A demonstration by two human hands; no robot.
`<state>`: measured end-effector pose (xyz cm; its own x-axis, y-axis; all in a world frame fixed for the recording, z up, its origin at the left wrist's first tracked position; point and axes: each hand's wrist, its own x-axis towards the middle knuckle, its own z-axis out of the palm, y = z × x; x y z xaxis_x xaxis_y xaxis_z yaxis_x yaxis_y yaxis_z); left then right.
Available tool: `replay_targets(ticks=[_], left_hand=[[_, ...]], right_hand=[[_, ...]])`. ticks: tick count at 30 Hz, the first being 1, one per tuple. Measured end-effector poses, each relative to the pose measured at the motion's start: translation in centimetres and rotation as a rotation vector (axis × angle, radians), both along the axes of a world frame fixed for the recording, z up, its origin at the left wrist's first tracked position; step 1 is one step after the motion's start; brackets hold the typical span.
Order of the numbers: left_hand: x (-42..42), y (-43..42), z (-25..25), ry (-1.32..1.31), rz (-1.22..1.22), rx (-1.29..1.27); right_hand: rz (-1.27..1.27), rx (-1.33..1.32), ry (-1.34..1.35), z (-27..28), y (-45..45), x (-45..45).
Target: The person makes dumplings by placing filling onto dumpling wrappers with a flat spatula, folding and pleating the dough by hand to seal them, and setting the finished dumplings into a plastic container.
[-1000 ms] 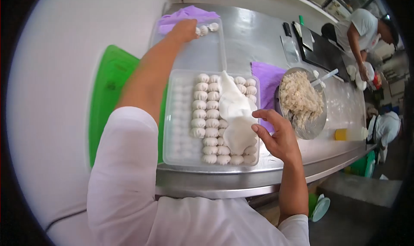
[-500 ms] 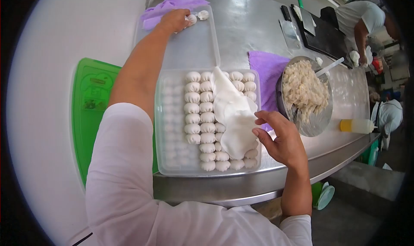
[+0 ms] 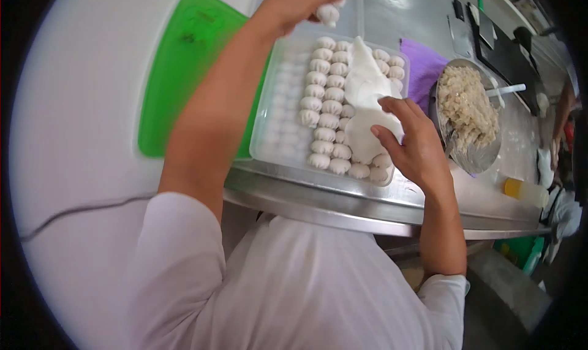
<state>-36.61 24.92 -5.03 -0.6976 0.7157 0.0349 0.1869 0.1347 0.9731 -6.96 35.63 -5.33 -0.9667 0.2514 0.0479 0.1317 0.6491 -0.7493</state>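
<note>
My left hand (image 3: pixel 300 5), at the top of the view, is closed on several small white dumplings (image 3: pixel 328 15), lifted above the clear lid or tray behind the box. Rows of pleated dumplings (image 3: pixel 331 106) fill part of a translucent plastic box (image 3: pixel 263 129). Flat white dough wrappers (image 3: pixel 364 83) lie in an overlapping strip over some of them. Over the right edge of these wrappers hovers my right hand (image 3: pixel 416 138), thumb and fingers apart, with nothing in it.
A metal bowl of pale filling (image 3: pixel 468 108) with a white-handled utensil stands right, by a purple cloth (image 3: pixel 419 65). Beyond lie a black board (image 3: pixel 505 56) and a yellow-capped bottle (image 3: pixel 525 192). A green lid (image 3: pixel 190 74) leans left. Another person's arm (image 3: pixel 562 114) shows far right.
My left hand has come up from the back tray and nearer the box with dumplings in its fingers. The view has shifted, and my right hand stays beside the wrappers.
</note>
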Motion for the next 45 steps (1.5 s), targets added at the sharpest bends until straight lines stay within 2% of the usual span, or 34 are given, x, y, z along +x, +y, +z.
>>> replay_targets(ticks=[2,4,6,8,12,14,15,24,28,34,36,39,41,45], left_hand=[[5.7,-4.0,2.2,-0.032,0.045,-0.045],[9.5,-8.0,2.5,0.015,0.051,-0.265],[12.8,-11.5,-0.4,0.025,0.138,-0.335],[14.9,-14.3,-3.6,0.061,0.148,-0.377],[17.2,-15.3,-4.6,0.109,0.141,-0.512],[17.6,-15.2,-5.1,0.308,0.173,-0.600],[17.8,-15.2,-5.1,0.312,0.180,-0.599],[18.5,-13.7,-5.8,0.429,0.107,-0.717],[18.6,-13.3,-5.9,0.440,0.052,-0.774],[18.4,-13.2,-4.3,0.335,0.012,-0.804],[18.2,-13.8,-4.2,0.288,-0.007,-0.802],[17.6,-14.6,-4.4,0.355,-0.118,-0.853],[17.7,-14.6,-3.9,0.233,-0.199,-0.832],[16.4,-14.6,-5.0,0.235,-0.108,-0.847]], right_hand=[[0.125,0.233,0.011,0.6,-1.0,-0.7],[0.239,0.232,0.013,-0.4,-1.0,-2.5],[0.285,0.394,0.128,-1.8,-1.7,-4.8],[0.325,0.408,0.135,-3.1,-2.9,-6.3],[0.385,0.527,0.124,-6.0,-4.8,-8.2],[0.394,0.553,0.099,-6.7,-5.0,-8.6],[0.400,0.577,0.070,-6.6,-5.1,-8.7],[0.281,0.597,-0.070,-6.5,-5.0,-9.0],[0.277,0.604,0.003,-7.4,-4.4,-9.1],[0.363,0.497,-0.025,-6.2,-4.3,-8.7],[0.524,0.455,0.037,-5.6,-4.0,-8.4],[0.561,0.479,0.032,-6.4,-4.2,-8.6],[0.557,0.449,0.034,-6.7,-4.2,-8.6],[0.570,0.404,0.040,-6.8,-3.8,-9.1]])
